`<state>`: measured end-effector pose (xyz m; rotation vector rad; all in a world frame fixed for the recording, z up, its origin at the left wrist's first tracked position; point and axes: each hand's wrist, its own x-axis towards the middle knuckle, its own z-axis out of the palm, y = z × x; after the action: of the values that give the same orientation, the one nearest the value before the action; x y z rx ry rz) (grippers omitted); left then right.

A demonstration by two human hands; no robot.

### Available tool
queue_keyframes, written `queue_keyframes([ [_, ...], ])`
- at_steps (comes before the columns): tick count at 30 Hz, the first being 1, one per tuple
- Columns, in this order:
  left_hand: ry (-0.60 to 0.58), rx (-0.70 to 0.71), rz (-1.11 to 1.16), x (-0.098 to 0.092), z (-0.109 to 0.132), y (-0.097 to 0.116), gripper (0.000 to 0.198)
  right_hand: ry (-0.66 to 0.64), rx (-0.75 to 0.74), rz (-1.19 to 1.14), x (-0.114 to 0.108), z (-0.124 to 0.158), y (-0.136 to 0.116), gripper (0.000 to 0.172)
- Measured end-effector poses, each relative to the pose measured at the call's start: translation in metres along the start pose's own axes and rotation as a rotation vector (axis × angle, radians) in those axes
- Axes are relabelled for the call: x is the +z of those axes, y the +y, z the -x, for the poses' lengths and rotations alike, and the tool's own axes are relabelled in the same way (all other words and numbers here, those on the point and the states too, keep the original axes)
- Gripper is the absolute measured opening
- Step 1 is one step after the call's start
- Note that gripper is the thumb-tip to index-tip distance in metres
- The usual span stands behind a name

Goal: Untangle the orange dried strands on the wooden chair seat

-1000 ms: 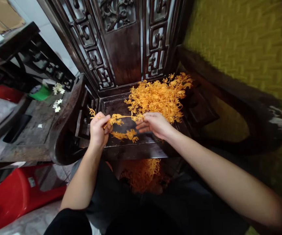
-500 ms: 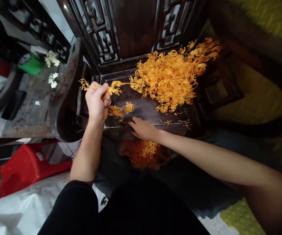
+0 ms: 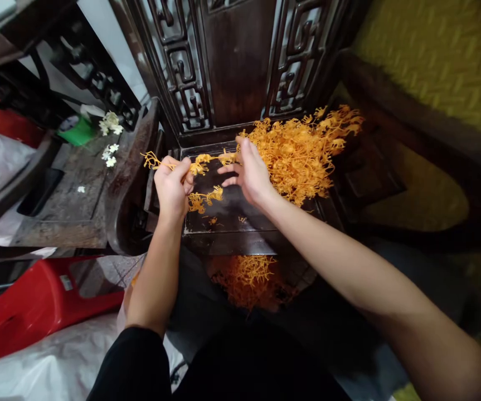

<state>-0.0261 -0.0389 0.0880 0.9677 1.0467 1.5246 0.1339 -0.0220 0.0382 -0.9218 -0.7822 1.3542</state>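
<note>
My left hand (image 3: 174, 184) is closed around a thin orange plastic sprue (image 3: 202, 161) with small moulded pieces along it; one branching end sticks out to the left of the fist. My right hand (image 3: 251, 172) is at the sprue's right end, its fingers spread, in front of the big heap of orange sprues (image 3: 302, 156). Whether its fingers touch the strand I cannot tell. A smaller orange cluster (image 3: 204, 200) lies on the dark wooden seat (image 3: 227, 223) below my left hand.
Under the seat's front edge is another orange pile (image 3: 251, 273). To the left, a wooden side surface (image 3: 68, 217) bears a green tape roll (image 3: 77, 131), cream-coloured pieces (image 3: 110, 123) and a dark phone-like object (image 3: 40, 192). A red plastic stool (image 3: 52, 301) stands lower left.
My right hand has risen from the seat's front edge to the sprue's right end beside the heap. The left hand keeps its grip on the sprue. The view has shifted slightly.
</note>
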Motion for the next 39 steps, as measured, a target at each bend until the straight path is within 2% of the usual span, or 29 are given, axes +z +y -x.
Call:
queue_keyframes([
  [3,0.024,0.091,-0.039,0.007,0.008,-0.004,0.040,0.029,0.012,-0.009,0.015,-0.006,-0.012,0.014],
  [5,0.082,0.176,-0.052,0.008,0.012,-0.001,0.039,0.101,0.030,-0.029,0.011,-0.015,-0.008,0.009],
  [9,0.229,0.355,0.028,-0.004,0.017,0.024,0.043,0.408,0.085,-0.132,-0.033,-0.032,0.003,0.010],
  [10,0.230,0.360,0.052,-0.008,0.017,0.030,0.043,0.429,0.124,-0.113,-0.047,-0.031,0.005,0.011],
  [12,0.171,0.296,0.079,-0.012,0.019,0.037,0.045,0.347,0.153,-0.064,-0.065,-0.020,0.008,0.004],
  [14,0.086,0.195,0.095,-0.010,0.020,0.034,0.047,0.166,0.188,-0.052,-0.065,-0.001,0.007,0.011],
  [17,-0.021,0.084,0.132,0.000,0.022,0.024,0.050,-0.223,0.230,-0.100,-0.039,0.024,-0.005,0.032],
  [19,-0.074,0.030,0.151,0.006,0.024,0.020,0.051,-0.394,0.151,-0.089,-0.019,0.031,-0.017,0.042],
  [21,-0.104,0.007,0.159,0.010,0.024,0.020,0.052,-0.380,-0.006,-0.016,-0.008,0.032,-0.028,0.040],
  [24,-0.097,0.026,0.166,0.008,0.022,0.024,0.051,-0.259,-0.138,0.100,-0.015,0.030,-0.040,0.041],
  [26,-0.094,0.031,0.178,0.007,0.022,0.026,0.052,-0.214,-0.103,0.139,-0.028,0.030,-0.045,0.041],
  [28,-0.115,0.008,0.191,0.008,0.023,0.026,0.053,-0.226,0.001,0.146,-0.037,0.031,-0.046,0.051],
  [30,-0.153,-0.034,0.203,0.012,0.026,0.025,0.054,-0.285,0.091,0.125,-0.039,0.032,-0.046,0.063],
  [32,-0.190,-0.076,0.212,0.018,0.029,0.023,0.054,-0.368,0.081,0.118,-0.035,0.032,-0.048,0.059],
  [34,-0.216,-0.107,0.218,0.022,0.032,0.022,0.055,-0.397,-0.027,0.170,-0.031,0.032,-0.051,0.046],
  [36,-0.232,-0.124,0.219,0.024,0.032,0.020,0.055,-0.350,-0.157,0.287,-0.032,0.033,-0.057,0.035],
  [39,-0.233,-0.124,0.217,0.023,0.029,0.017,0.055,-0.334,-0.352,0.574,-0.047,0.036,-0.065,0.031],
])
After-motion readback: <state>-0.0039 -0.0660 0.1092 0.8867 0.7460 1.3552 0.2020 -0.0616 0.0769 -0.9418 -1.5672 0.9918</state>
